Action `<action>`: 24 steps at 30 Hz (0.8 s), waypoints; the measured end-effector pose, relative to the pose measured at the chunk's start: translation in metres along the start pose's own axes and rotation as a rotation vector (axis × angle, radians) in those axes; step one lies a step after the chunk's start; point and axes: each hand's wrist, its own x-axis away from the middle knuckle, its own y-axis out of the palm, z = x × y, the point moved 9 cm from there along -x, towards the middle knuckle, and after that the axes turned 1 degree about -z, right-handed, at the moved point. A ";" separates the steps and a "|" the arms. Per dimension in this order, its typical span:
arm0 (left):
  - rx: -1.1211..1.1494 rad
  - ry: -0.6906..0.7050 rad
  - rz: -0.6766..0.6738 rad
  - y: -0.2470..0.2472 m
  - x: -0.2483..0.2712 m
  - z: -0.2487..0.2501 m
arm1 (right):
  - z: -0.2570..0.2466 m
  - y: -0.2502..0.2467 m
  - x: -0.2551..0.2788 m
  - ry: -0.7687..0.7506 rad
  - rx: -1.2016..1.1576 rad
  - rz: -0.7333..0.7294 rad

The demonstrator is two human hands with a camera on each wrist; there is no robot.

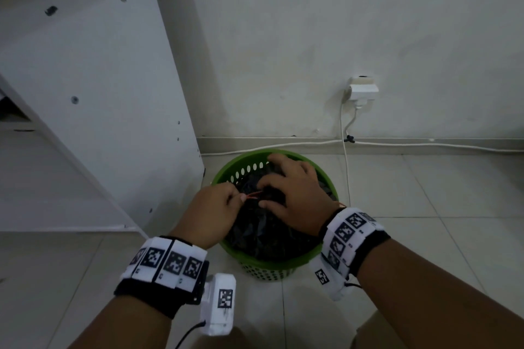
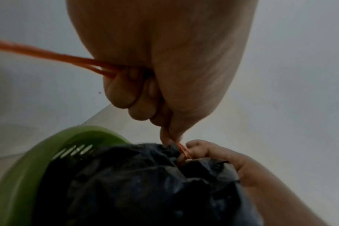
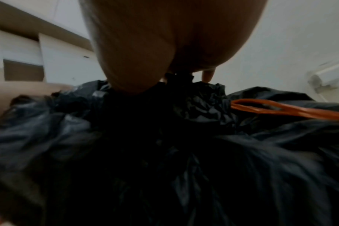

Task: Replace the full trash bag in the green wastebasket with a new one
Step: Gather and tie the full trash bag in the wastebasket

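Observation:
A green perforated wastebasket (image 1: 237, 170) stands on the tiled floor by the wall, holding a full black trash bag (image 1: 263, 232). My left hand (image 1: 238, 198) pinches the bag's orange drawstring (image 1: 253, 195) and holds it to the left of the gathered top. In the left wrist view the drawstring (image 2: 48, 53) runs through my left hand (image 2: 174, 140) down to the bag (image 2: 145, 183), with the basket rim (image 2: 29, 152) beside it. My right hand (image 1: 283, 187) grips the bunched neck of the bag with curled fingers. From the right wrist, the bag (image 3: 126, 137) fills the frame, and an orange drawstring loop (image 3: 281, 110) lies on it.
A white cabinet side panel (image 1: 99, 93) stands just left of the basket. Behind it the wall carries a socket with a plug (image 1: 363, 91), and a white cable (image 1: 425, 144) runs along the skirting. Tiled floor (image 1: 439, 221) spreads to the right.

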 end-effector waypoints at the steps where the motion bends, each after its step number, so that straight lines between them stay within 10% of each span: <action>1: 0.044 -0.033 0.023 -0.003 0.000 -0.002 | 0.008 -0.009 0.002 0.067 -0.095 0.053; 5: 0.176 -0.149 0.125 -0.012 0.004 -0.007 | 0.047 -0.035 0.026 0.283 -0.375 0.259; 11: 0.133 -0.161 0.204 -0.017 0.003 -0.004 | 0.062 0.001 0.045 0.340 -0.189 -0.062; 24: 0.115 -0.159 0.230 -0.024 0.007 -0.005 | 0.070 0.010 0.035 0.502 -0.240 -0.122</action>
